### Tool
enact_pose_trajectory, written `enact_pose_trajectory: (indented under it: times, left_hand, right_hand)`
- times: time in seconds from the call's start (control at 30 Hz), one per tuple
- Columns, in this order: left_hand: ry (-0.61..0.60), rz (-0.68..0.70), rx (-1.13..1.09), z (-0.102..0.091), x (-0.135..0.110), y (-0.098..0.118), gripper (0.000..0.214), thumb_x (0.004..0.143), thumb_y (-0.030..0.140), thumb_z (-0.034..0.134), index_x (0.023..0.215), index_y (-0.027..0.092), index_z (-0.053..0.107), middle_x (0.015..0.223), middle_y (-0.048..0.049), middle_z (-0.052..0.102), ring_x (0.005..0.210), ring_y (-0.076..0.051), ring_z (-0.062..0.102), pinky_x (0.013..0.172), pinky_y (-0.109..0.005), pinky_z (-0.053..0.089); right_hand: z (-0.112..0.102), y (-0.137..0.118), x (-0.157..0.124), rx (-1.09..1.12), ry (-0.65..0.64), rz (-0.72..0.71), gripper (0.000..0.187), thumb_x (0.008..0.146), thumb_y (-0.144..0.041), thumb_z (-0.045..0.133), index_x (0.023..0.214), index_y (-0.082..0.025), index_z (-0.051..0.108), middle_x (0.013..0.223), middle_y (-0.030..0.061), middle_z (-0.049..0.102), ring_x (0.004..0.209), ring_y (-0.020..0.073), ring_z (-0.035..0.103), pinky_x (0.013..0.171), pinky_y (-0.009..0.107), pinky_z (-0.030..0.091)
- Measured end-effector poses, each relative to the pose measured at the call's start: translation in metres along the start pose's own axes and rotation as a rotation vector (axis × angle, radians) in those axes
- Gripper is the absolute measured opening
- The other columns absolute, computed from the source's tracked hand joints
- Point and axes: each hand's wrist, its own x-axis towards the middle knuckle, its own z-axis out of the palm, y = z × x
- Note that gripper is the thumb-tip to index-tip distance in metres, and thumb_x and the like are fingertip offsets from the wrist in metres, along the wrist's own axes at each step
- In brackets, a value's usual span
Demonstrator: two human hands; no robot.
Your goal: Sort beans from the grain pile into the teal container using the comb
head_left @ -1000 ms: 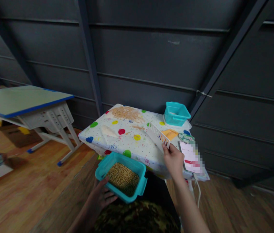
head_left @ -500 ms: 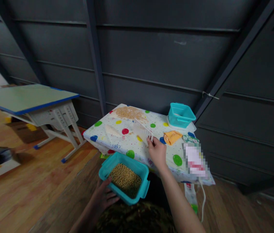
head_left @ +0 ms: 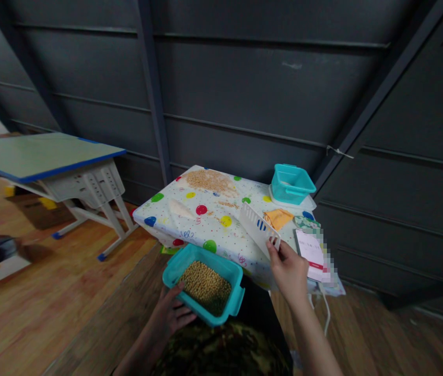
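Observation:
My left hand (head_left: 174,310) grips the near left rim of a teal plastic bin (head_left: 227,269), thumb over the edge and fingers below. Round, tan soybeans (head_left: 203,284) lie in the bin, which is just off the table's front edge. In my right hand (head_left: 288,263), pinched at one end, is a white slotted plastic strip (head_left: 258,230), held slanted over the table. At the back left of the table lies a spread of soybeans and finer grains (head_left: 209,181). A pale patch of grains (head_left: 181,209) and a few scattered beans (head_left: 227,204) lie nearer.
The table (head_left: 190,227) has a balloon-print cover. A second teal bin (head_left: 292,184) stands at its back right, with an orange cloth (head_left: 279,218) and a phone (head_left: 310,250) in front. A green-topped desk (head_left: 45,154) is at left; a dark panelled wall (head_left: 245,94) rises behind.
My right hand has moved right and toward me with the slotted strip, uncovering scattered beans on the table. My left hand still holds the bin, nearly in the same place.

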Motion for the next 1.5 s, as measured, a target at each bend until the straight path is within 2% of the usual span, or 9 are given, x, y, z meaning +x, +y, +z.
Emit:
enact_pose_trajectory:
  times: [0.13,0.23,0.43,0.63,0.8,0.97,1.13,1.33,1.5]
  left_hand:
    - [-0.010,0.008,0.053,0.007,-0.012,0.006,0.086,0.093,0.052,0.073,0.166,0.032,0.031,0.143,-0.0233,0.062,0.128,-0.050,0.075,0.099,-0.057,0.066]
    - [-0.012,0.013,0.054,0.012,-0.024,0.012,0.087,0.095,0.049,0.071,0.167,0.026,0.027,0.142,-0.0257,0.060,0.131,-0.051,0.072,0.101,-0.055,0.064]
    - [0.000,0.047,0.070,0.012,-0.022,0.015,0.087,0.094,0.051,0.071,0.167,0.033,0.028,0.115,-0.0119,0.068,0.083,-0.030,0.080,0.093,-0.051,0.068]
    - [0.023,0.028,0.040,0.011,-0.013,0.018,0.076,0.097,0.045,0.069,0.165,0.031,0.035,0.114,-0.0138,0.072,0.083,-0.031,0.083,0.078,-0.043,0.070]
    - [0.024,0.030,0.013,0.010,-0.013,0.020,0.071,0.100,0.042,0.067,0.163,0.032,0.036,0.112,-0.0126,0.074,0.081,-0.032,0.084,0.076,-0.044,0.070]
    - [0.056,0.035,0.014,0.005,-0.009,0.020,0.069,0.097,0.045,0.070,0.159,0.036,0.039,0.118,-0.0123,0.070,0.082,-0.030,0.083,0.078,-0.045,0.071]
    - [0.043,0.075,0.038,0.002,-0.006,0.021,0.079,0.093,0.047,0.075,0.161,0.040,0.036,0.113,-0.0098,0.071,0.085,-0.031,0.082,0.077,-0.044,0.070]
    - [0.010,0.098,0.048,0.006,-0.013,0.024,0.089,0.087,0.057,0.078,0.162,0.040,0.032,0.117,-0.0108,0.067,0.084,-0.029,0.080,0.077,-0.041,0.068]
    - [0.007,0.099,0.043,0.008,-0.019,0.025,0.089,0.087,0.058,0.078,0.160,0.036,0.032,0.109,-0.0100,0.070,0.079,-0.029,0.080,0.075,-0.041,0.068]
  right_hand:
    - [-0.006,-0.010,-0.021,-0.034,0.019,-0.055,0.059,0.106,-0.069,0.051,0.080,-0.024,0.078,0.063,0.0089,0.073,0.053,0.0231,0.066,0.052,0.031,0.040]
    - [-0.007,-0.018,-0.036,0.007,0.019,-0.132,0.054,0.108,-0.065,0.053,0.088,-0.024,0.083,0.070,0.0099,0.079,0.055,0.0236,0.071,0.055,0.030,0.048]
    - [-0.015,-0.024,-0.059,0.134,-0.018,-0.240,0.036,0.109,-0.049,0.065,0.096,-0.023,0.087,0.086,0.0084,0.087,0.069,0.0249,0.080,0.063,0.029,0.059]
    - [0.006,-0.014,-0.025,0.117,0.082,-0.165,0.044,0.107,-0.054,0.062,0.096,-0.021,0.088,0.086,0.0097,0.086,0.065,0.0242,0.077,0.062,0.030,0.056]
    - [0.028,-0.011,0.009,0.099,0.006,-0.128,0.057,0.104,-0.065,0.055,0.085,-0.020,0.085,0.067,0.0082,0.077,0.053,0.0209,0.064,0.057,0.030,0.046]
    - [0.020,-0.010,-0.002,0.204,-0.100,-0.050,0.053,0.100,-0.063,0.064,0.071,-0.020,0.074,0.057,0.0010,0.062,0.052,0.0158,0.051,0.053,0.027,0.037]
    - [0.025,-0.009,0.000,0.277,-0.059,0.018,0.049,0.098,-0.063,0.066,0.083,-0.019,0.081,0.062,0.0017,0.067,0.059,0.0177,0.054,0.058,0.028,0.042]
    - [0.051,-0.014,0.030,0.236,-0.071,-0.049,0.058,0.096,-0.071,0.061,0.066,-0.022,0.068,0.056,0.0013,0.059,0.054,0.0160,0.047,0.056,0.028,0.037]
    - [0.043,-0.018,0.015,0.271,-0.126,-0.091,0.053,0.096,-0.062,0.065,0.062,-0.022,0.064,0.053,-0.0017,0.053,0.052,0.0137,0.044,0.055,0.026,0.037]
